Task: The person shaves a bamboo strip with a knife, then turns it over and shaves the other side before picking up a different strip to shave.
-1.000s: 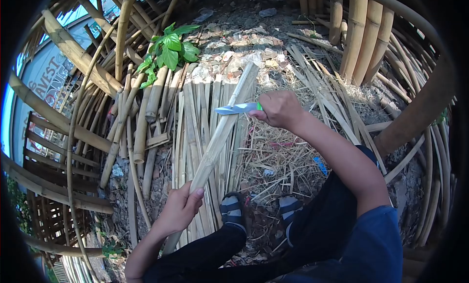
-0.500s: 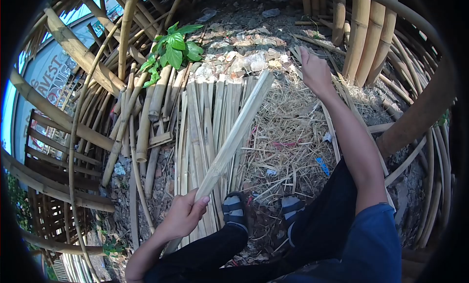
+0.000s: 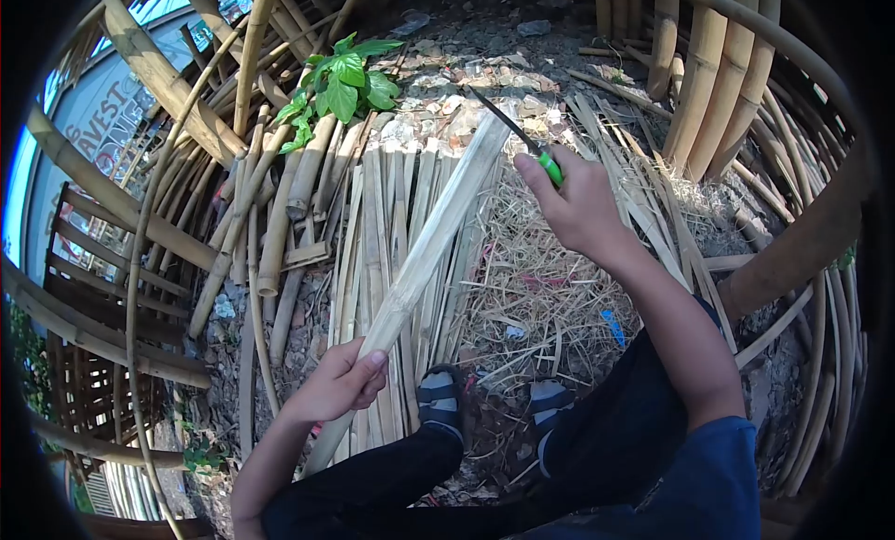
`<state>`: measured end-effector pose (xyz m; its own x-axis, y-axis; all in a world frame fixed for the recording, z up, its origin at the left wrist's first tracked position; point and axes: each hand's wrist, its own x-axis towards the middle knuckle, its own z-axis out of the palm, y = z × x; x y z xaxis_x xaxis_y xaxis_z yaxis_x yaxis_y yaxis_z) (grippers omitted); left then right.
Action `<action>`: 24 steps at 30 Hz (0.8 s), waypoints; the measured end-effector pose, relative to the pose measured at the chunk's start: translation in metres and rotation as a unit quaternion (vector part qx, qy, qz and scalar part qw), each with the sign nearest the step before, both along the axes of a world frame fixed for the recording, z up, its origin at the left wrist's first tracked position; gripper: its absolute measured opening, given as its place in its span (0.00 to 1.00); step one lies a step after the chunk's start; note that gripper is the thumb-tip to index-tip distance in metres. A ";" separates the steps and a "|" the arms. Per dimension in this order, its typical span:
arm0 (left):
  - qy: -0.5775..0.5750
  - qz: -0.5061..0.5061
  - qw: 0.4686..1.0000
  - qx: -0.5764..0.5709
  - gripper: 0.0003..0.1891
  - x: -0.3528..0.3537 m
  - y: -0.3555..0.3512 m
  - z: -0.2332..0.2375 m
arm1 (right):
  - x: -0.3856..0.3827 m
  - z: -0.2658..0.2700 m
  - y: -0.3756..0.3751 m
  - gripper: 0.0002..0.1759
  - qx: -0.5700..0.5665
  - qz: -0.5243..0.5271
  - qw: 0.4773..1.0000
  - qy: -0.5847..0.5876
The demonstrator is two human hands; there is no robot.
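A long split bamboo strip [image 3: 433,232] slants up from the lower left, its pale inner side facing me. My left hand [image 3: 343,381] is closed round its lower part. In my right hand [image 3: 580,202] is a knife [image 3: 506,118] with a bright green handle and a dark, narrow blade. The blade points up and left, crossing close by the strip's upper end. Under the strip, a row of split bamboo strips [image 3: 378,232] lies on the ground, running away from my feet.
Shavings [image 3: 536,270] cover the ground right of the row. More strips [image 3: 653,204] lie beyond my right forearm. Bamboo poles [image 3: 699,83] stand at the upper right. Cut poles [image 3: 296,181] and a leafy plant [image 3: 345,88] are at the left.
My right hand has come back toward me and turned, so the green-handled knife now shows in it. The strip in my left hand has shifted slightly left.
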<state>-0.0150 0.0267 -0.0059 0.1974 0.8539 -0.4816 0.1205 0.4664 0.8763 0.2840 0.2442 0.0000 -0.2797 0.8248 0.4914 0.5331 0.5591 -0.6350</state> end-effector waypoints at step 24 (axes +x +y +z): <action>0.233 -0.219 0.947 0.040 0.19 0.005 0.092 0.042 | -0.013 0.025 -0.005 0.28 0.390 0.284 0.871 -0.089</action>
